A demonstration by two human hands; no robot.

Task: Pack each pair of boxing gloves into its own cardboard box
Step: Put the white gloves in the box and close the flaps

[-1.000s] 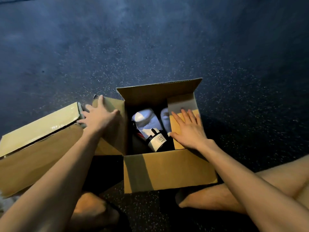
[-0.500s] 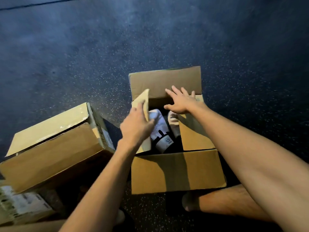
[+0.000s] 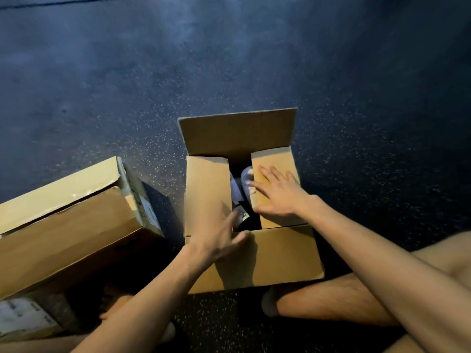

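A cardboard box [image 3: 275, 256] stands on the floor in front of me. Its far flap stands up and its near flap hangs toward me. Both side flaps are folded down over the opening. Through the gap between them I see a pair of white boxing gloves [image 3: 245, 179] with black cuffs. My left hand [image 3: 219, 238] lies flat at the near end of the left flap, fingers spread. My right hand [image 3: 277, 197] presses flat on the right flap, fingers apart. Neither hand grips anything.
A second cardboard box [image 3: 68, 225], closed, lies tilted at the left, touching nothing in the open box. A smaller labelled box [image 3: 23, 319] sits at the bottom left. My bare legs [image 3: 339, 301] are crossed beneath the open box. The dark speckled floor [image 3: 229, 59] stretches ahead.
The left side flap has come down flat over the box, and my left hand slid to its near end. My right hand pulled back onto the right flap. The gloves are mostly covered now.
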